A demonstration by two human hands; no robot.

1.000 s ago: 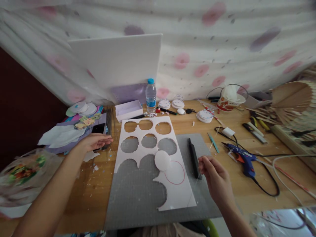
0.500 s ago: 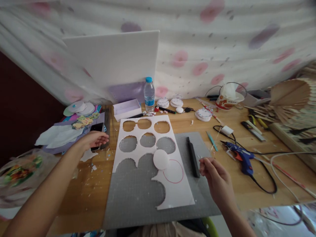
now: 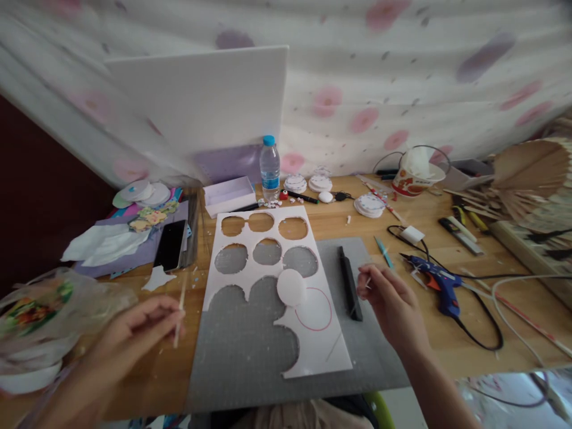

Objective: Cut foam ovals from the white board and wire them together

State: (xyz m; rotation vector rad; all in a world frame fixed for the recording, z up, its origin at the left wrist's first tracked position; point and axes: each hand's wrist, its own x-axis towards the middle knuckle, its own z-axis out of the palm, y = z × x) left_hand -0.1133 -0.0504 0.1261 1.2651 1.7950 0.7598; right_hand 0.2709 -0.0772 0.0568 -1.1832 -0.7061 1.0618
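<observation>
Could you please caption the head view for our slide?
The left hand, holding a thin stick, and right hand flank a holed white sheet.

Head camera: looks from the person's head, forward and down (it is the only view).
Cut-out sheet: seen from above, at close range.
Curtain: faces the camera, farther, behind the table.

The curtain is showing pink and purple blotches on white; the bottle cap is gleaming blue; the mat is showing grey.
</observation>
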